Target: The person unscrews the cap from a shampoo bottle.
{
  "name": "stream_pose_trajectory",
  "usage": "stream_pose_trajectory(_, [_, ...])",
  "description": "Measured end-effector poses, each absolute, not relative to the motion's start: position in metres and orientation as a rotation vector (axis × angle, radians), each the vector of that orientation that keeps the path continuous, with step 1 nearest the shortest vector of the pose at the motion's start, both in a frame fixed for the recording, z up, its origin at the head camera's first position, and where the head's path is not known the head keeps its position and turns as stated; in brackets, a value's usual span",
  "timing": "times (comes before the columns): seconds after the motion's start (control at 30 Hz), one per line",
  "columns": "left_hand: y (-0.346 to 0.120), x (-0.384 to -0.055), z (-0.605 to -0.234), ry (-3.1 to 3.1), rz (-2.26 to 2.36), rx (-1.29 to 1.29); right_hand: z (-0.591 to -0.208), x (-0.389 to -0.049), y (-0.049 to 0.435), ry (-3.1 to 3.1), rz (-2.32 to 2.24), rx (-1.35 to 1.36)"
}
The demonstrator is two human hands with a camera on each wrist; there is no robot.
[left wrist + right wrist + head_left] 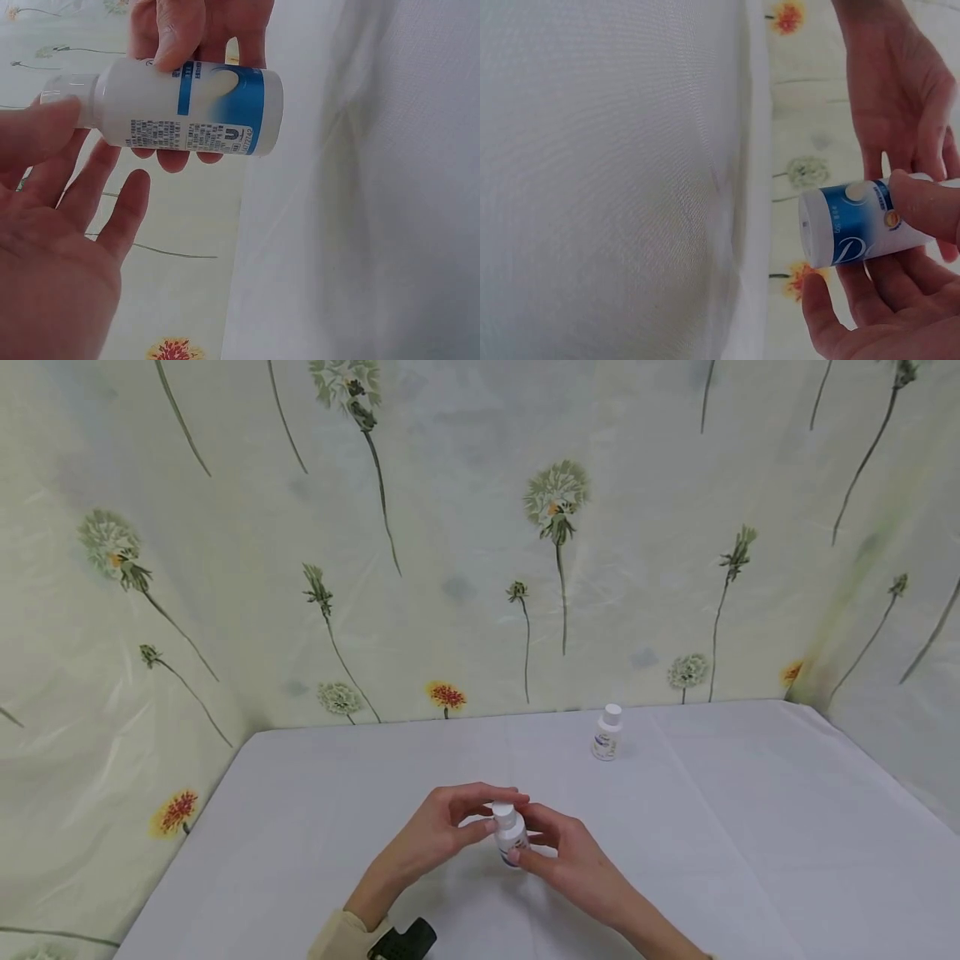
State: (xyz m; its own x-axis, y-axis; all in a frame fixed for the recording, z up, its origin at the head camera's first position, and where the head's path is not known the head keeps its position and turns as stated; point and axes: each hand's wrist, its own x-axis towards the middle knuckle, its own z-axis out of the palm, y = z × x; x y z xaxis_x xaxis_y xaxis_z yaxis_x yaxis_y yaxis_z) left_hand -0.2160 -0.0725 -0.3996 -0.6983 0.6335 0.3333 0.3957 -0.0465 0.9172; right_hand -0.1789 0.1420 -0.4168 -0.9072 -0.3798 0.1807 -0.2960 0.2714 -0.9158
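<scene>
Across the near middle of a table spread with white woven cloth [337,827], the work lay between both hands. Leftmost, a cream sleeve [341,939] with a small black device [408,941] at the cuff led to the person's left hand [438,825], whose thumb and fingers pinched the pale plastic cap [503,814] of a small white round-shouldered bottle [512,837] banded in blue. The bottle was held just above the cloth, cap uppermost. At its right, the right hand [570,864] gripped its body, thumb on the near side and fingers behind. Farther right and back, a second white capped bottle [606,739] stood upright on the cloth, well apart from both hands. By judgement, the taking-up was done, with one bottle off the cloth and secured at cap and body. Its cap was on, and whether it had been loosened could not be told; any handling of the second bottle seemed left to do. The held body looked like smooth, hard plastic, a straight cylinder narrowing to the neck, its label [157,135] packed with fine dark print. The cloth showed a fine weave and soft creases; behind hung a slightly glossy, wrinkled pale sheet [450,543] printed with dandelions.
</scene>
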Motion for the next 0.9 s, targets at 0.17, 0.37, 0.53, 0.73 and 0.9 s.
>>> stream_pose_trajectory(0.17, [-0.0723, -0.2139, -0.3978, 2.108, 1.834, 1.007, -0.4159, -0.1787, 0.1409, 2.438, -1.730, -0.613])
stream_pose_trajectory(0.37, [-0.0693, -0.2145, -0.3982, 2.171, 1.869, 0.923, -0.4148, -0.1777, 0.1392, 2.412, -1.738, -0.585])
stream_pose_trajectory(0.53, [-0.0681, -0.2152, -0.3978, 2.187, 1.881, 0.895, -0.4144, -0.1769, 0.1385, 2.390, -1.737, -0.543])
stream_pose_trajectory(0.73, [-0.0673, -0.2152, -0.3984, 2.195, 1.877, 0.869, -0.4147, -0.1770, 0.1388, 2.400, -1.729, -0.550])
stream_pose_trajectory(0.9, [-0.0677, -0.2152, -0.3983, 2.195, 1.854, 0.887, -0.4155, -0.1764, 0.1394, 2.424, -1.733, -0.602])
